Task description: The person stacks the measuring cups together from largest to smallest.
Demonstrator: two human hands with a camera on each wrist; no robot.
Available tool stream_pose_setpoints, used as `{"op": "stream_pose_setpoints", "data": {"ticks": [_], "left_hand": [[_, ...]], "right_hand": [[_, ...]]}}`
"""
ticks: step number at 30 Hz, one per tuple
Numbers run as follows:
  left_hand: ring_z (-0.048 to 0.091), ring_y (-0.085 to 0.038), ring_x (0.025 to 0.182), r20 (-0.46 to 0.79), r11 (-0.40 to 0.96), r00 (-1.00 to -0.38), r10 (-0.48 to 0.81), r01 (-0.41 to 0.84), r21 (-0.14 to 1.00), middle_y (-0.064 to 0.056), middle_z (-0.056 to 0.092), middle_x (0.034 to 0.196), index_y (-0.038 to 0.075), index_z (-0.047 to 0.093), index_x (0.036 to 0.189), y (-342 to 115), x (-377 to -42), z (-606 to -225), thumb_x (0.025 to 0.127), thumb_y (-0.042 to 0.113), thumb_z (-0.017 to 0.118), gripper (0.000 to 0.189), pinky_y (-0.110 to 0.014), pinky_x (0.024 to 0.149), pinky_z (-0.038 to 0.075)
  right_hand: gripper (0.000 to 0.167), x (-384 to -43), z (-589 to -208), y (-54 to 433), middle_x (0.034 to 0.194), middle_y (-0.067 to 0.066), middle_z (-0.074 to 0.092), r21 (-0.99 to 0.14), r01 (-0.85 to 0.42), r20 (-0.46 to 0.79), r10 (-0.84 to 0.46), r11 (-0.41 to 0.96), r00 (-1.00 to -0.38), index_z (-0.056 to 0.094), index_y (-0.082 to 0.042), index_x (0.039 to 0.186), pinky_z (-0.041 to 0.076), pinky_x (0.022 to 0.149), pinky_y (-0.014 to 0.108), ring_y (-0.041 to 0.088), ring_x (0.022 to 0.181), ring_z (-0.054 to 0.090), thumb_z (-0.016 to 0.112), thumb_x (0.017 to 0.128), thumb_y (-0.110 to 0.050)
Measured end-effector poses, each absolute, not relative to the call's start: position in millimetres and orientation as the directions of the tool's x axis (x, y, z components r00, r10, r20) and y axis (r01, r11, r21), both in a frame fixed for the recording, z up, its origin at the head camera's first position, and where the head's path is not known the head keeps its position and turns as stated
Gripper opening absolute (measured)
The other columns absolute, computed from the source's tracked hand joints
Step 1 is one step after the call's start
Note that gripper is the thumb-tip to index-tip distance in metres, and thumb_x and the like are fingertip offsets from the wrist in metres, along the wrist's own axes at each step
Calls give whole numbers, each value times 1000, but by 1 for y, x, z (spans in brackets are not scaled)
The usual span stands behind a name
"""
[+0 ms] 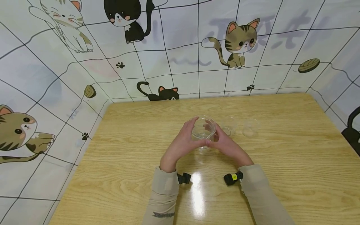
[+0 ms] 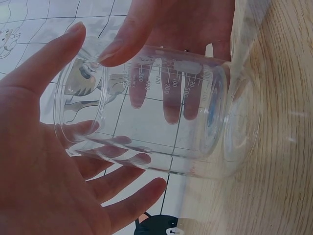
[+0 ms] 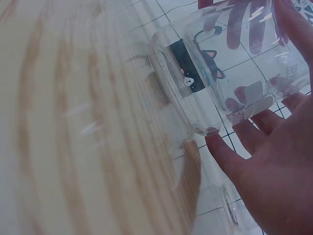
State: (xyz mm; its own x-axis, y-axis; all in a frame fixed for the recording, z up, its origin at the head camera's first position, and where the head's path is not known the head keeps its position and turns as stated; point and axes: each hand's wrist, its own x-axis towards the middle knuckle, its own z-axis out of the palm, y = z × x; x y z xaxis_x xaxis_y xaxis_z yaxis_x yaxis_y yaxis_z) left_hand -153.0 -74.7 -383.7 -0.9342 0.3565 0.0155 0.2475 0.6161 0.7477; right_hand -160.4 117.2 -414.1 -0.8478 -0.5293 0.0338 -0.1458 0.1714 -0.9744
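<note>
A clear beaker (image 1: 203, 133) with printed measuring marks is upright, its long axis roughly vertical, over the middle of a wooden table (image 1: 126, 184), directly between the left hand (image 1: 182, 142) and the right hand (image 1: 228, 146), neither noticeably nearer. Both hands curve round its sides, fingers spread along the wall and thumbs meeting on the near side. Just to the right, two more clear vessels (image 1: 250, 128) look faint against the wood; the far fingers are partly hidden, and whether the beaker's base touches the table cannot be told.
</note>
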Motion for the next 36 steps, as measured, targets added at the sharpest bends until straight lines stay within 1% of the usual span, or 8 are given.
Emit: {"op": "stream_pose_setpoints", "data": {"ticks": [7, 14, 18, 22, 31, 36], "left_hand": [[25, -17, 128, 12, 621, -936, 353, 243, 745, 1, 19, 145, 30, 15, 142, -75, -154, -384, 64, 67, 61, 97, -43, 97, 30], [28, -17, 127, -6, 607, -940, 340, 214, 765, 1, 21, 144, 30, 17, 141, -75, -154, -385, 62, 67, 63, 99, -44, 96, 31], [28, -17, 126, -5, 613, -942, 336, 215, 760, 2, 22, 144, 31, 17, 141, -75, -154, -386, 61, 67, 63, 99, -43, 96, 32], [28, -16, 127, 4, 622, -944, 331, 221, 751, 3, 24, 143, 31, 19, 141, -76, -154, -386, 61, 67, 64, 98, -42, 96, 31], [28, -14, 127, 45, 640, -939, 340, 266, 721, 3, 28, 141, 27, 21, 141, -77, -156, -388, 62, 69, 62, 98, -39, 97, 31], [28, -14, 127, 66, 661, -937, 343, 291, 692, 3, 29, 141, 25, 23, 141, -77, -156, -389, 62, 70, 60, 98, -37, 98, 30]], "right_hand": [[76, -160, -413, 117, 144, 13, 22, -976, -134, 25, -526, 170, -850, 12, -29, 142, 31, 94, 53, 36, 127, 27, 61, 85, -22], [76, -160, -415, 117, 144, 12, 21, -978, -131, 26, -533, 160, -846, 11, -30, 142, 35, 92, 51, 37, 126, 28, 61, 85, -22], [76, -161, -415, 117, 144, 12, 21, -980, -128, 27, -531, 154, -847, 11, -29, 142, 32, 94, 52, 35, 128, 25, 61, 85, -22], [77, -160, -415, 117, 144, 12, 22, -979, -127, 26, -527, 156, -850, 11, -28, 142, 30, 95, 53, 35, 129, 23, 61, 85, -21], [77, -160, -415, 117, 143, 13, 22, -979, -131, 28, -529, 157, -848, 11, -26, 143, 32, 93, 52, 36, 127, 26, 62, 85, -20], [78, -161, -416, 117, 143, 14, 23, -979, -132, 30, -526, 157, -850, 11, -23, 143, 29, 95, 53, 35, 129, 23, 62, 84, -20]]}}
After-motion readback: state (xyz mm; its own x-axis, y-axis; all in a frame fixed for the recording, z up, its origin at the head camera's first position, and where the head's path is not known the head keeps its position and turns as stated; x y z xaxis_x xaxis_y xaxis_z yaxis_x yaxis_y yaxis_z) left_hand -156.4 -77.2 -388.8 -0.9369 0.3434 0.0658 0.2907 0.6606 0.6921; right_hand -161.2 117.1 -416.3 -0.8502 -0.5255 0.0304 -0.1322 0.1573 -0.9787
